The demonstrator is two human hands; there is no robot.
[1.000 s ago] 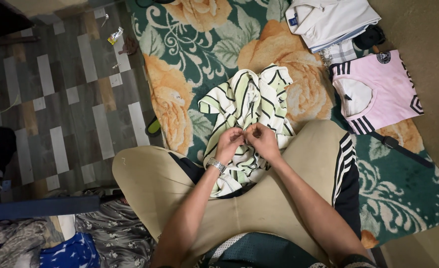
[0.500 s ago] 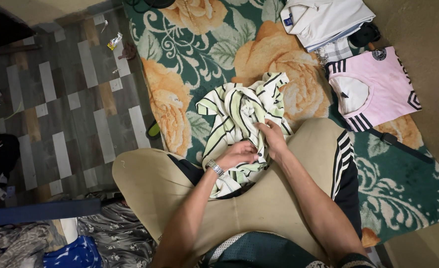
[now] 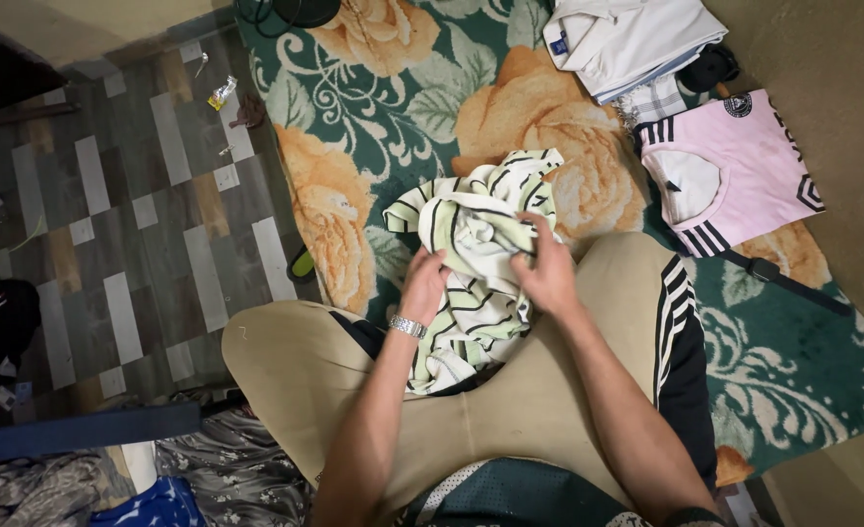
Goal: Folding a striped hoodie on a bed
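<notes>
A crumpled pale green and white shirt with black stripes lies between my knees on a green blanket with large orange flowers. My left hand, with a metal watch at the wrist, grips the cloth on its left side. On the shirt's right side my right hand is closed on a fold. Both hands hold the bunched fabric up a little above my lap. My legs in beige trousers spread out to either side.
A folded pink jersey with black stripes lies at the right, and a folded white garment behind it. A black strap crosses the blanket. Grey patterned floor stretches left; loose clothes are heaped at the bottom left.
My hands moved apart from the middle of the shirt to its two sides. The shirt is bunched higher and more gathered than before.
</notes>
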